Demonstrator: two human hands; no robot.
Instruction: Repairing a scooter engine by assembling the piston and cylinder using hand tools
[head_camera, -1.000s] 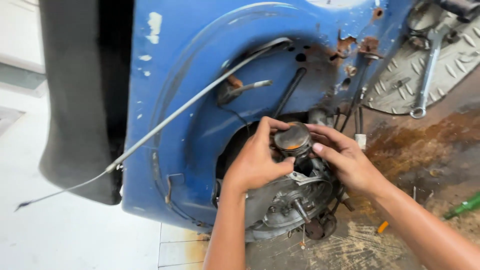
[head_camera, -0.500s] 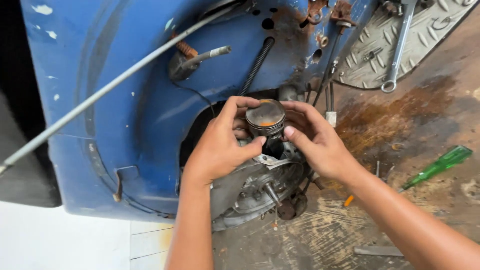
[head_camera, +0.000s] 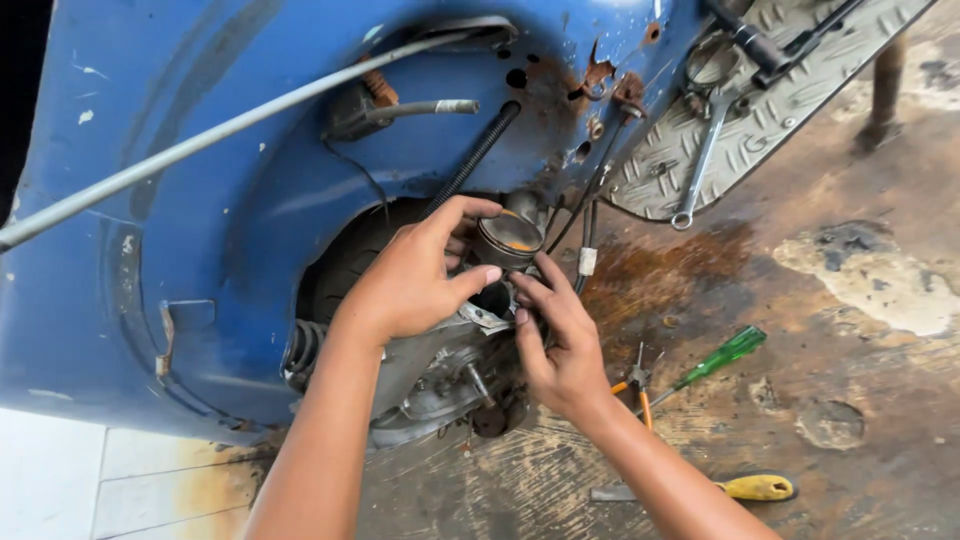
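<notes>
On the left I see a long grey cable (head_camera: 230, 128) running across the big blue scooter body (head_camera: 200, 260), which lies on its side. In the round hole sits the engine (head_camera: 430, 385). My left hand (head_camera: 410, 280) is over it, and its fingers (head_camera: 470, 210) are bent around the small metal piston (head_camera: 507, 240), clamped on its side. The piston sticks up from the engine, right between my two hands. My right hand (head_camera: 560, 345) is just below it, fingers a bit apart, tips touching the engine part under the piston. Further right, on the dirty floor (head_camera: 860, 400), lie small orange pliers (head_camera: 638, 385), a green screwdriver (head_camera: 725, 355) and a yellow-handled one (head_camera: 755, 488). A spanner (head_camera: 700, 165) rests on the grey footboard (head_camera: 800, 90).
</notes>
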